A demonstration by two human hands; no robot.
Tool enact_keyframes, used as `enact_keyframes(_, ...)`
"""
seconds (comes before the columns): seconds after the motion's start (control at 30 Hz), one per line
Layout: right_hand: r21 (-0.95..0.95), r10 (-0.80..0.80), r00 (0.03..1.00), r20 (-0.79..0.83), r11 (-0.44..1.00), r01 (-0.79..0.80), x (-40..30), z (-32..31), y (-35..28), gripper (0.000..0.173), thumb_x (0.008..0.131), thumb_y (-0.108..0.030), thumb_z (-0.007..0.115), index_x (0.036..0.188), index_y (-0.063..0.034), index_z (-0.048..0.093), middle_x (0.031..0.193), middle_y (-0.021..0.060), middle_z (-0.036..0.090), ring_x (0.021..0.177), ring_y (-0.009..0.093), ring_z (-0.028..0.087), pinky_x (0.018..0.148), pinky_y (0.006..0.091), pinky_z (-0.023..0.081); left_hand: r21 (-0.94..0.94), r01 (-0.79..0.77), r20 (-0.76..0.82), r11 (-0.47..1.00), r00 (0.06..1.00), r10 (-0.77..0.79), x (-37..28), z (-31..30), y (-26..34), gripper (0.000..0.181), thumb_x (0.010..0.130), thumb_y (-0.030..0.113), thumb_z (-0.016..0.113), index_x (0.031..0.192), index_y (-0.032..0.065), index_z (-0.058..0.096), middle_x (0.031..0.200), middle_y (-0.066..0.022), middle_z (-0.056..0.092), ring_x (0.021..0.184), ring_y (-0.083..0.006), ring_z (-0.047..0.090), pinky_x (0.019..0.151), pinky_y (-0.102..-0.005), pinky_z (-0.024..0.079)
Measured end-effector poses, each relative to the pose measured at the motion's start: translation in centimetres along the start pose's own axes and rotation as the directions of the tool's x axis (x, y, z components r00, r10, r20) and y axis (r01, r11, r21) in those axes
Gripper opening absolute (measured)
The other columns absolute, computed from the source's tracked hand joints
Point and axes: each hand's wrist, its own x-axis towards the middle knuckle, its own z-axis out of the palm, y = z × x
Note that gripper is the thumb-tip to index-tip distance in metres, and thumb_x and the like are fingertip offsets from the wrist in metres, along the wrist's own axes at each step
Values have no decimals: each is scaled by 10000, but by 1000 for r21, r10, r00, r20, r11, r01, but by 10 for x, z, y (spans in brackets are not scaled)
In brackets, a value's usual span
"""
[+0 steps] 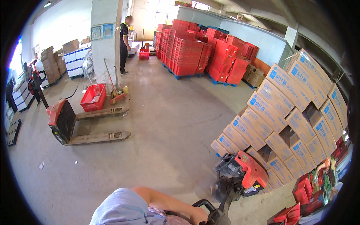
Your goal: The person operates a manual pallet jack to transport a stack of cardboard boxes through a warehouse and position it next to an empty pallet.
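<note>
My left hand [199, 216] grips the black loop handle [207, 203] of an electric pallet truck at the bottom edge. My light sleeve [121, 206] and forearm reach across from the left. My right hand is out of view. The handle's tiller leads to the truck's red and black body [251, 170], which stands against a tall stack of cardboard cartons [278, 112]. These cartons bear blue printing and have a few gaps between them. A strap runs over the top of the stack. The forks of this truck are hidden.
A second pallet truck [60, 121] stands at left, beside a red crate [93, 97] and a pillar [105, 50]. One person [124, 45] stands behind the pillar; another [36, 60] is at far left. Stacked red crates [185, 53] rest on blue pallets. Red bins [303, 191] sit lower right.
</note>
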Motion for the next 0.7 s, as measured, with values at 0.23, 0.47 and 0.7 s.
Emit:
enact_keyframes(0.23, -28, 14, 999, 42, 1000, -13, 19, -20, 10, 139, 804, -61, 484, 672, -92, 450, 689, 46, 434, 651, 213, 434, 736, 478, 482, -668, -554, -639, 497, 769, -1, -58, -61, -85, 421, 906, 378, 606, 1214, 96, 554, 992, -91, 662, 924, -222, 630, 810, -375, 502)
enact_keyframes(0.47, -528, -175, 973, 152, 818, 230, 36, -16, 5, 111, 787, -83, 506, 685, -94, 464, 697, 51, 450, 657, 221, 448, 730, 473, 484, -836, 235, -521, 495, -59, -852, -275, -335, -239, 591, 936, 524, 357, 1221, 30, 513, 948, -173, 665, 866, -309, 657, 790, -456, 515)
enact_keyframes(0.7, -830, -324, 900, 290, 383, 405, 56, -15, 2, 89, 771, -104, 529, 698, -95, 479, 705, 55, 466, 662, 230, 463, 723, 469, 486, -946, -237, -230, 223, 6, -973, -303, -521, -243, 859, 936, 688, 146, 1178, -56, 499, 858, -232, 675, 773, -367, 683, 753, -512, 521)
